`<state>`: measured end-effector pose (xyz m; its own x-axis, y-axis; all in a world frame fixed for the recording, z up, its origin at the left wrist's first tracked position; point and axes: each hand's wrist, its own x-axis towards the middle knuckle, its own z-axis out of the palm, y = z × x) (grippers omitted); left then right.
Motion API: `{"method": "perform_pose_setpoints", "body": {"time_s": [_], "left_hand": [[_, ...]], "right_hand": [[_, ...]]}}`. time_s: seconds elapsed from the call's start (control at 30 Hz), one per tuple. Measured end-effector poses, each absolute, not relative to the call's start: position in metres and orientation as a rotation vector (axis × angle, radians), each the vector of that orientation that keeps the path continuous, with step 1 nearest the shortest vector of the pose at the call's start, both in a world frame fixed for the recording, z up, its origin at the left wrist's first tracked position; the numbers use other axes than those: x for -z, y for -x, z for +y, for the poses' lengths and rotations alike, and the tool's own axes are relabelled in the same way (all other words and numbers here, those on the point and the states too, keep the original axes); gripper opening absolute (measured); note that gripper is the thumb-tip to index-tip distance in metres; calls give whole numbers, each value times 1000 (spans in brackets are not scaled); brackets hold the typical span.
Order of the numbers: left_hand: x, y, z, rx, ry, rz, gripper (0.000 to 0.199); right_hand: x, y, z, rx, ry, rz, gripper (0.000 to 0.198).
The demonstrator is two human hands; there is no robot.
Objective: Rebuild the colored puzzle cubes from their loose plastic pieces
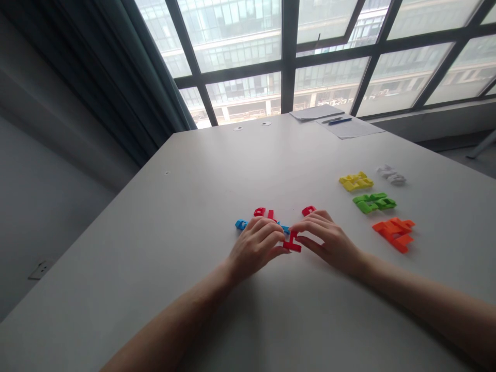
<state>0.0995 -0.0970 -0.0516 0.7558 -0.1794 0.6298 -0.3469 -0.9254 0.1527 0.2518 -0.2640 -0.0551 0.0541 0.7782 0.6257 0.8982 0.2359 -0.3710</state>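
Between my two hands is a red plastic piece (293, 243) with a T-like outline. My left hand (260, 242) is closed on its left end, thumb below and fingers above. From the other side, my right hand (326, 238) pinches its upper part between thumb and fingers. Beyond my left hand lie a red block (259, 212) and a red bar (271, 215). A blue piece (241, 225) pokes out left of that hand, and more blue (285, 228) shows between the hands, partly hidden. Another red block (309, 210) sits just past my right fingers.
On the right of the white table (174, 217) lie yellow pieces (356, 181), white pieces (391, 174), green pieces (374, 202) and orange pieces (394, 232) in separate clusters. Papers (351, 129) with a blue pen (340, 121) rest at the far edge by the window.
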Motion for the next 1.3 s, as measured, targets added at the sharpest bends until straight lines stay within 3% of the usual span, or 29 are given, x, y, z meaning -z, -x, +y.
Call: {"method": "perform_pose_setpoints", "body": {"time_s": [0.7, 1.07, 1.3], "left_hand": [[53, -99, -95, -925, -2679, -331, 22], [51, -99, -97, -937, -2710, -271, 13], [53, -99, -96, -924, -2701, -263, 27]], "right_hand": [[55, -252, -264, 120, 1574, -1742, 6], [54, -252, -265, 114, 1583, -1753, 12], [55, -252, -265, 87, 1579, -1740, 16]]}}
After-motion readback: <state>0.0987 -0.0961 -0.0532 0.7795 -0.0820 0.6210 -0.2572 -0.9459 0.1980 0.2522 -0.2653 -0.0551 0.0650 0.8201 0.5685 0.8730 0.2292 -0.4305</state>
